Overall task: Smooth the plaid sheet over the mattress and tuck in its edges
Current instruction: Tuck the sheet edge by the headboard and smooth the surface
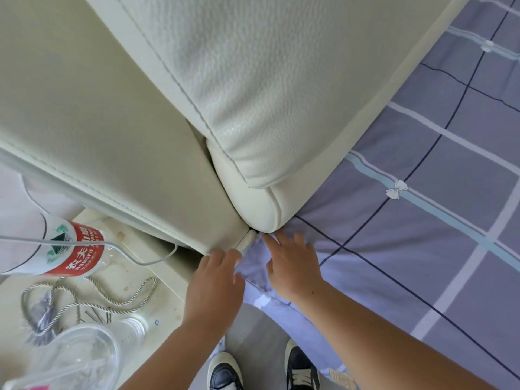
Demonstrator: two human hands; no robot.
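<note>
The lilac plaid sheet [422, 220] with white and teal stripes and small bows covers the mattress on the right. Its corner bunches at the foot of the cream padded headboard [253, 94]. My right hand [292, 263] lies flat on the sheet's corner, fingers spread toward the headboard. My left hand [216, 282] is at the sheet's edge beside the bed corner, fingers extended down into the gap by the headboard; whether it holds cloth is hidden.
A cream nightstand [135, 277] stands left of the bed with a red-labelled water bottle [73, 249], a twisted cord [84, 299], a white cable [126, 249] and clear plastic cups [84, 353]. Two shoes [264, 370] stand on the grey floor below.
</note>
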